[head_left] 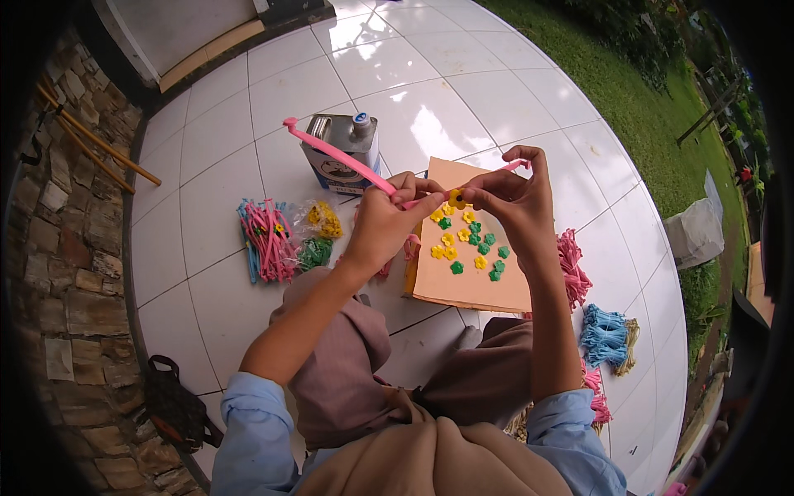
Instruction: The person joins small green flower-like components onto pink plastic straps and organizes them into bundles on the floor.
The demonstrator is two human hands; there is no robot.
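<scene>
A long pink plastic strap [337, 155] is stretched between my hands above a tan board. My left hand [382, 217] is closed round its middle, and one end sticks up to the far left. A yellow flower piece [456, 199] with a dark centre sits on the strap between my fingertips. My right hand [523, 202] pinches the strap beside the flower; the strap's other end shows past its fingers. On the tan board [442, 285] below lie loose yellow flowers [438, 251] and green flowers [456, 268].
A metal can [347, 149] with a blue-white cap stands beyond my left hand. To the left are a bundle of pink straps [271, 240], bagged yellow pieces [322, 220] and green pieces [314, 253]. Pink bundles [572, 269] and a blue bundle [605, 333] lie right. A dark bag [175, 405] rests near the stone wall.
</scene>
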